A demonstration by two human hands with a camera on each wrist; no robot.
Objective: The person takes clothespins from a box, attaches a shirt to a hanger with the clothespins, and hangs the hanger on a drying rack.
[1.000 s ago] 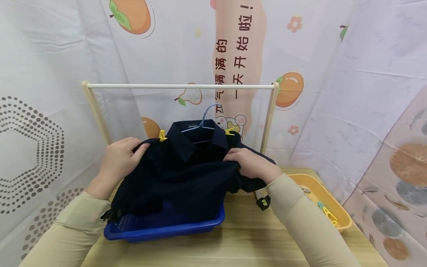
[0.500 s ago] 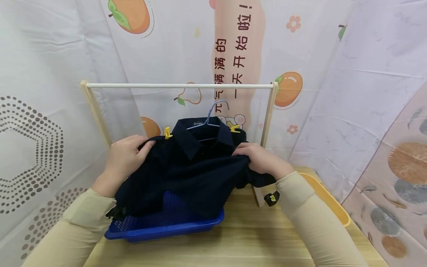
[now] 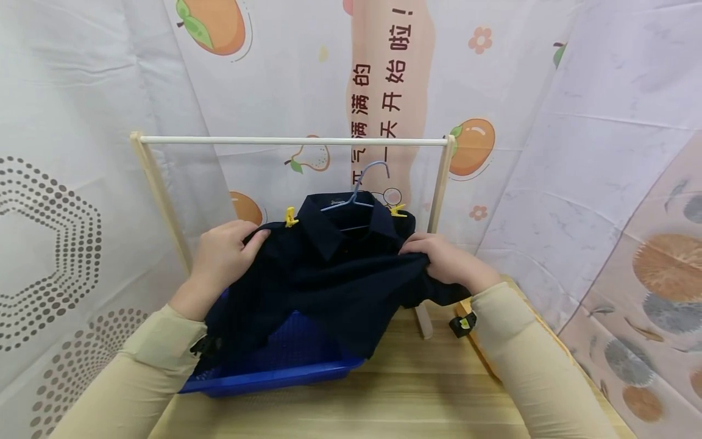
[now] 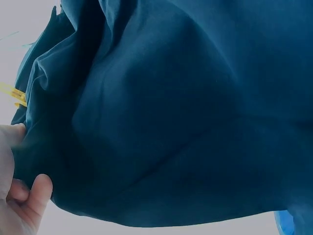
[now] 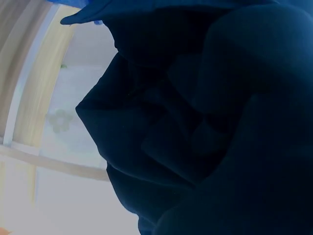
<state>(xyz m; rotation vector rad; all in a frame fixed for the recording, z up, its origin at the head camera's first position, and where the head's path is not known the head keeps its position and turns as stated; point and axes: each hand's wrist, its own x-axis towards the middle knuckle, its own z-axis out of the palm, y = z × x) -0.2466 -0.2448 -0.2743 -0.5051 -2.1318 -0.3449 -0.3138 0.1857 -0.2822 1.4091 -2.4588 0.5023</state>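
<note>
A dark navy collared shirt point(image 3: 329, 280) is on a blue hanger point(image 3: 359, 188), whose hook rises out of the collar. My left hand point(image 3: 225, 256) pinches the shirt's shoulder on the left, thumb in front. On the other side my right hand point(image 3: 444, 259) grips the cloth below the collar. A yellow clip point(image 3: 290, 217) sits on the left shoulder and another yellow clip point(image 3: 398, 211) on the right one. In the left wrist view the shirt point(image 4: 161, 112) fills most of the picture, with my left fingers point(image 4: 39, 196) at its edge. The right wrist view shows only dark folds, no hand.
Behind the shirt stands a rack with a white rod point(image 3: 296, 141) and wooden posts. A blue basket point(image 3: 274, 381) lies under the shirt on the wooden table point(image 3: 395, 396). The yellow tray point(image 3: 482, 347) at the right is mostly behind my right forearm.
Both hands have moved to the right, carrying the shirt and hanger along. The hook has risen a little toward the rod. My right sleeve now covers more of the yellow tray.
</note>
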